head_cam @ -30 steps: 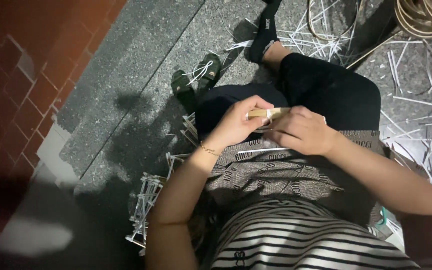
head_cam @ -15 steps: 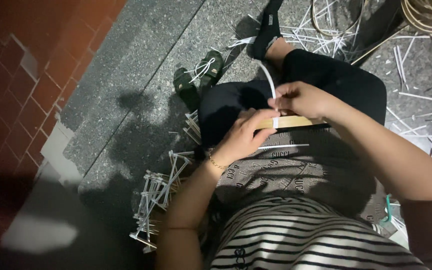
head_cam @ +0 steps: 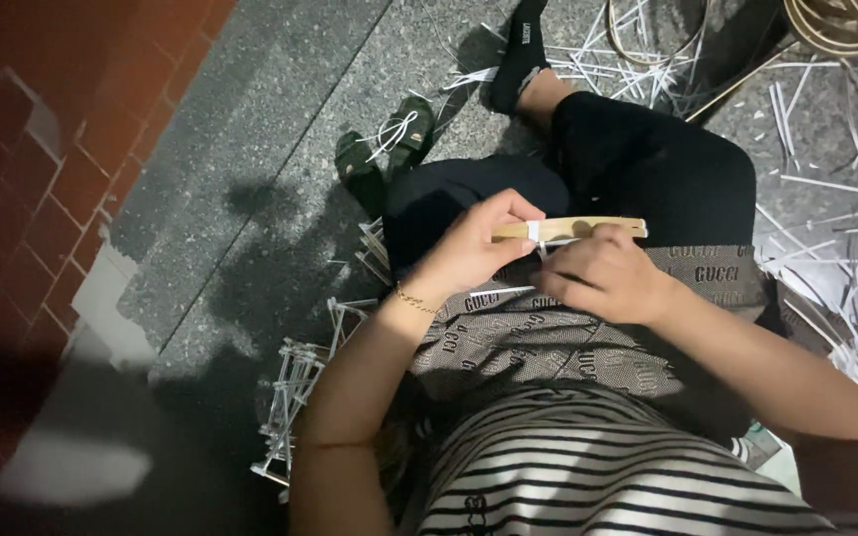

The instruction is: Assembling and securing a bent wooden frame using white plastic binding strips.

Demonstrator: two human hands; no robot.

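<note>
Bamboo strip — pinched between left hand, right hand.

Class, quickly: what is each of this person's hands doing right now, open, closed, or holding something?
Left hand: closed on the left end of the flat bamboo strip.
Right hand: closed, pinching the thin white strand wound round that strip.

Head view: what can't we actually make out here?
- Right hand: fingertips curled under, grip hidden.
- Bamboo strip: left end covered by left hand.
- White tie on the strip: too small to tell its kind.
- Coiled hoops: cut off by the top edge.
</note>
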